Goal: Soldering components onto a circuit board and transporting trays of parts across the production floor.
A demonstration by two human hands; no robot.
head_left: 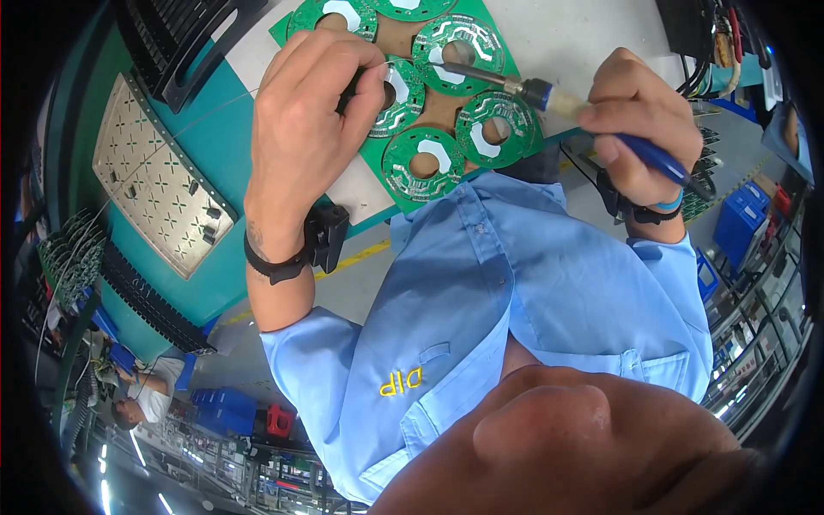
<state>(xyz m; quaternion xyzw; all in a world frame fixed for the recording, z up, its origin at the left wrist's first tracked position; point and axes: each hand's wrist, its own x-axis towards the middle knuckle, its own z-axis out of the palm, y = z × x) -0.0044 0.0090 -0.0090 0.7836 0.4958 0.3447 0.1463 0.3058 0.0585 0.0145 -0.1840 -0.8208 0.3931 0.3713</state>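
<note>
My right hand (648, 124) is closed round the blue handle of a soldering iron (536, 93), whose dark tip points left over a green panel of round circuit boards (422, 163). Each round board has a hole in its middle and a white patch. Over the panel's left side, my left hand (309, 120) pinches a thin solder wire (403, 59). The wire's end lies close to the iron's tip; whether they touch I cannot tell. My left fingers hide part of the boards beneath them.
A perforated metal plate (159, 172) lies on the green mat (219, 159) to the left. Black slotted racks (176, 39) stand at the far left. Cables and hand tools (730, 43) hang at the far right. Blue bins (742, 219) and a person in white (153, 399) are farther off.
</note>
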